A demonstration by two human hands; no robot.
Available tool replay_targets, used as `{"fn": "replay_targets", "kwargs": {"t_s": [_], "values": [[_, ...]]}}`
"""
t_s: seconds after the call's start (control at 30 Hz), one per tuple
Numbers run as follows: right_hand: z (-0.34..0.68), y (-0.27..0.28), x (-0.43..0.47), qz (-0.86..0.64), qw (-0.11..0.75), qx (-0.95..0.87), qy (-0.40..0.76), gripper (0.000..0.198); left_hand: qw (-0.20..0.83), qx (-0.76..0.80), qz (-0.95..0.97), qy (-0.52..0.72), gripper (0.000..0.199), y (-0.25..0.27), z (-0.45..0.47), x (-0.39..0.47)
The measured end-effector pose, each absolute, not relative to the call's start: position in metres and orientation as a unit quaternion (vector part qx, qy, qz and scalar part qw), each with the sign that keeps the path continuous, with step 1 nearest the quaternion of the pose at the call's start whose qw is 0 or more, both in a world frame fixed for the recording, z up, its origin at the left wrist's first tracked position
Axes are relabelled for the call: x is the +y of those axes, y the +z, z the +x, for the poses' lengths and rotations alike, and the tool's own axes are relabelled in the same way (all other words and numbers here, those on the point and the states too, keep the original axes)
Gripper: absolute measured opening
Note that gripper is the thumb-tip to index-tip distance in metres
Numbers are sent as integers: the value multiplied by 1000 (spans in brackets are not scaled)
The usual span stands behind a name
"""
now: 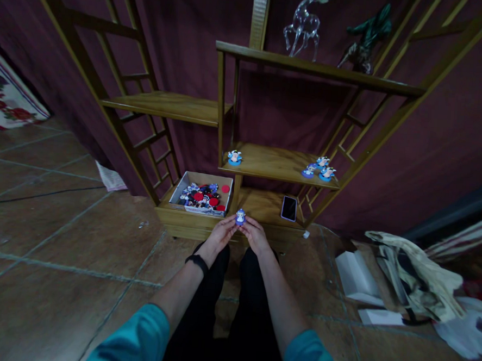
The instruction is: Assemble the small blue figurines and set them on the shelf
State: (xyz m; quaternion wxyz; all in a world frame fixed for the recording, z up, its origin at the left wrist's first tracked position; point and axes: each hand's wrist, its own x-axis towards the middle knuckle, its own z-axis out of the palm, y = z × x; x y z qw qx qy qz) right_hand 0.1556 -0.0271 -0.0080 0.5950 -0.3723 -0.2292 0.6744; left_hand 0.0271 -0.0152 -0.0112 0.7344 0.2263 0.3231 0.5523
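Between the fingertips of my left hand (223, 231) and my right hand (254, 234) is a small purple and white figurine (240, 217), held upright in front of the lower shelf. Both hands pinch it from its two sides. To the left, an open cardboard box (176, 193) holds many small figurines and several red discs. One blue-based figurine (235, 158) stands at the left end of the middle shelf (273, 159). Toward that shelf's right end, a purple figurine (309, 170) stands close to two blue-based figurines (327, 174).
A phone (289, 208) lies on the lower shelf (260, 202). Higher up stand a clear deer ornament (303, 26) and a dark green statue (368, 38). White boxes (357, 277) and a cloth bag (423, 273) lie on the floor at right. A cable (44, 194) crosses the tiles at left.
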Motion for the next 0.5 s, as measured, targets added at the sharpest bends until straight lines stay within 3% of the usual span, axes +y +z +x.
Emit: {"fn": "replay_targets", "kwargs": {"t_s": [0.5], "values": [[157,-5,-27,-384,556,-222,702,20,739,329,251,532,30,-10,27,-15]]}}
